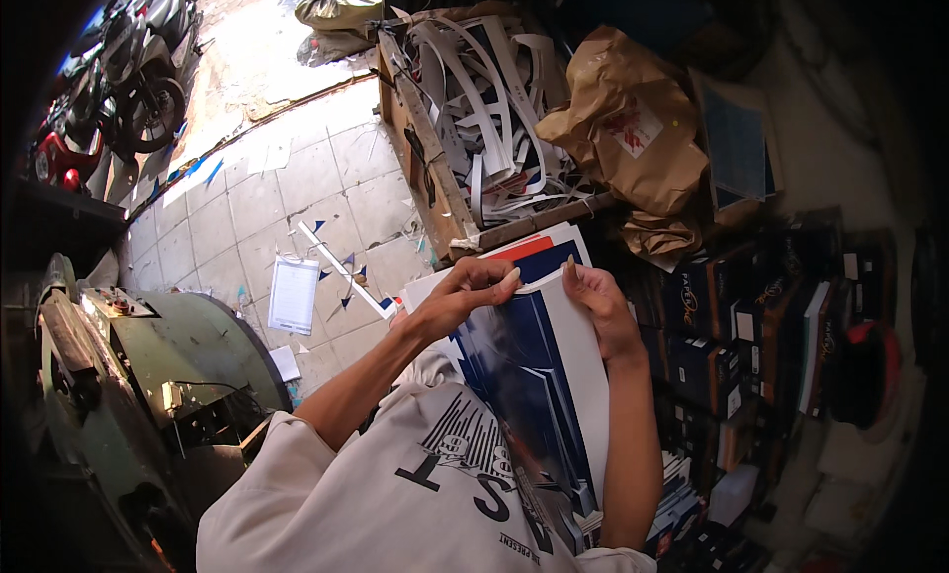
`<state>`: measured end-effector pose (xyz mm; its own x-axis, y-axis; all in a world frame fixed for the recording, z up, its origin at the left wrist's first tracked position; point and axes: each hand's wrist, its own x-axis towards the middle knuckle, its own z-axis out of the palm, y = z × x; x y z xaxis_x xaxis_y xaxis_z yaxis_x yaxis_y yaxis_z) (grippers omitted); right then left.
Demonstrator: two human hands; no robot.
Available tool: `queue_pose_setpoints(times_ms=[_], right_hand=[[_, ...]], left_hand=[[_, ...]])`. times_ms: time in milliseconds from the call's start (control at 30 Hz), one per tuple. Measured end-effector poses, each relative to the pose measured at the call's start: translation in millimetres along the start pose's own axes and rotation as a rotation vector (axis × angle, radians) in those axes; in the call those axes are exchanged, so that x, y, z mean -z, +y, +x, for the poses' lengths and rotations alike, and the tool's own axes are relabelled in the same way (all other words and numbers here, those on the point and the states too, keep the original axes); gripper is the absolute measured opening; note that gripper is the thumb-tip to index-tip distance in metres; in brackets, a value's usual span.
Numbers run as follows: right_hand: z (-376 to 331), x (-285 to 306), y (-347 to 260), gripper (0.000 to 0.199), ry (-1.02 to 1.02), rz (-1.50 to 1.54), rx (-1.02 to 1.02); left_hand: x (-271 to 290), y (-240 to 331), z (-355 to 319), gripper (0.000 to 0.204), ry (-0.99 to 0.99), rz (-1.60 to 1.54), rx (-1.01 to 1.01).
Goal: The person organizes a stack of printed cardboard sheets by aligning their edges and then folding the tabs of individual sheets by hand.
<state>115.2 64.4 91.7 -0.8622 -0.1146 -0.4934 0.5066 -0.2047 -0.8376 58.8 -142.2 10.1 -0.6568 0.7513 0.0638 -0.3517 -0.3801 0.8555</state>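
Observation:
In front of my body I have a bundle of large printed sheets (pixel 529 360), dark blue with white margins and a glossy face. My left hand (pixel 473 294) pinches the upper edge with thumb and fingers. Close beside it, my right hand (pixel 603 306) grips the same edge near the right corner, thumb up. Past my fingers, more sheet edges show, with orange and blue print. The lower end of the bundle leans against my shirt, and its far bottom corner is partly hidden by my right forearm.
Ahead stands a wooden crate (pixel 420 173) full of paper offcuts, with a crumpled brown paper bag (pixel 628 138) at its right. A green machine (pixel 213 341) is at left. Dark boxes (pixel 702 286) are stacked at right. Paper scraps litter the tiled floor (pixel 247 212); motorbikes (pixel 143 93) stand outside.

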Motion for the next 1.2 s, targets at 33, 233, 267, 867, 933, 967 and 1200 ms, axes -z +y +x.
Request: queue_pose_setpoints(times_ms=[33,233,267,867,933,967,1200], right_hand=[[0.9,1.3,0.1,0.037,-0.003,-0.008,0.000],[-8.7,-25.1,-19.9,0.044,0.250,-0.455,0.119],[-12.6,-23.4,-23.8,0.042,0.272,-0.507,0.016],[38.9,-109.3,-90.7,0.039,-0.005,-1.871,-0.283],[44.9,-111.2,-88.5,0.048,-0.027,-1.833,-0.349],[47.5,-104.4,-85.9,0.048,-0.016,-1.837,-0.344],[85.2,-62.3,-79.8,0.076,-0.218,-1.732,-0.440]], left_hand=[[2.9,-1.3,1.3,0.037,-0.038,-0.007,0.002],[16.3,-2.6,20.6,0.040,-0.060,0.057,0.058],[21.4,-8.1,26.3,0.041,-0.140,0.054,0.027],[84.9,-58.7,48.3,0.032,-0.485,0.104,0.049],[86.9,-69.1,62.4,0.031,-0.536,0.029,0.059],[84.2,-70.0,67.6,0.019,-0.585,-0.020,0.010],[74.7,-64.0,71.5,0.025,-0.492,0.109,-0.002]])
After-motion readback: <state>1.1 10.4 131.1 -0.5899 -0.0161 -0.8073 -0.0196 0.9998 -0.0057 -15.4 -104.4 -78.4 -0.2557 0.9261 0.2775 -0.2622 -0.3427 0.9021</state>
